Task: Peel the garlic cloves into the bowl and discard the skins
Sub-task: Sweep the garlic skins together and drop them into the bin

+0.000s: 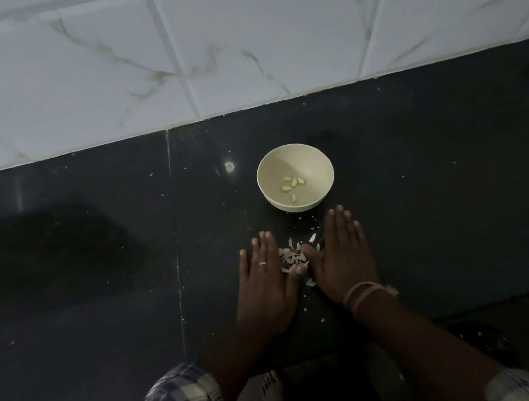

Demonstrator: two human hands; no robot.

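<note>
No grip yet: left hand [264, 283] and right hand [343, 257] flat, fingers straight, flanking skins [292, 256] on desk [92, 262]. Papery, feather-light, likely to scatter; best scooped from beneath, pile edges inward.

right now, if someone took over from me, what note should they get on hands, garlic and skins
Left hand: flat, fingers straight, on the counter beside the skins.
Right hand: flat on the other side, holding nothing.
Bowl just beyond the hands holds several peeled cloves.
Done: cloves peeled into the bowl.
Left: gather the skins heaped between the hands, plus scattered flakes, and discard them.
</note>
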